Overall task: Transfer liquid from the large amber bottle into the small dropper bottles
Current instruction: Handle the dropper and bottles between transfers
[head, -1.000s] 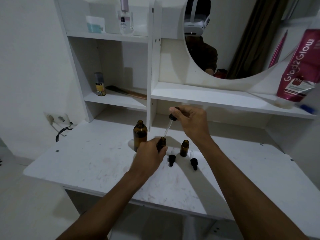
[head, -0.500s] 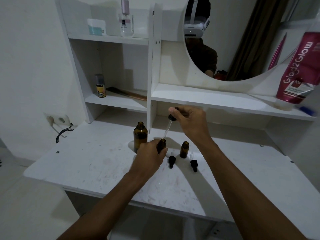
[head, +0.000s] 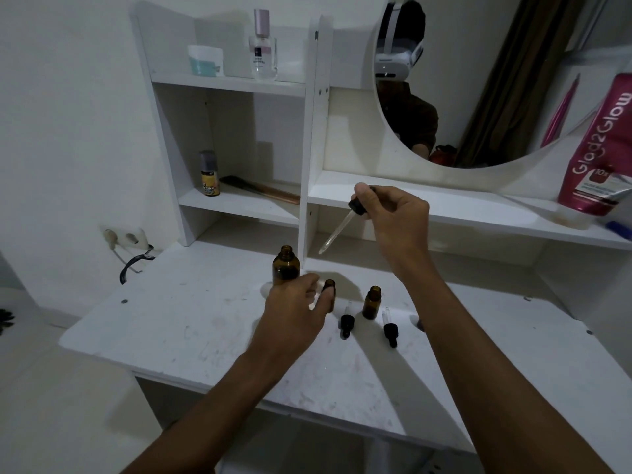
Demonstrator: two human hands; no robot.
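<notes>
The large amber bottle (head: 286, 266) stands uncapped on the white desk (head: 171, 323). Just right of it is a small amber dropper bottle (head: 329, 289), open, and a second small bottle (head: 372, 302) stands further right. My left hand (head: 294, 311) hovers low between the large and the first small bottle with loosened fingers; the thumb lies against the small bottle. My right hand (head: 396, 220) is raised above them and pinches the black bulb of a glass dropper (head: 337, 230), whose tip slants down-left in the air. Two more droppers (head: 346, 323) (head: 390, 331) lie on the desk.
A white shelf unit (head: 307, 138) with a round mirror (head: 478, 80) rises behind the bottles. It holds a perfume bottle (head: 262, 46), a jar (head: 205, 60), a small can (head: 209, 174), a comb (head: 263, 190) and a pink tube (head: 598, 155). A wall socket with a cable (head: 131, 248) is at left.
My right hand has lifted the dropper out of the small bottle and higher. My left hand has loosened its grip on that bottle and spread its fingers.
</notes>
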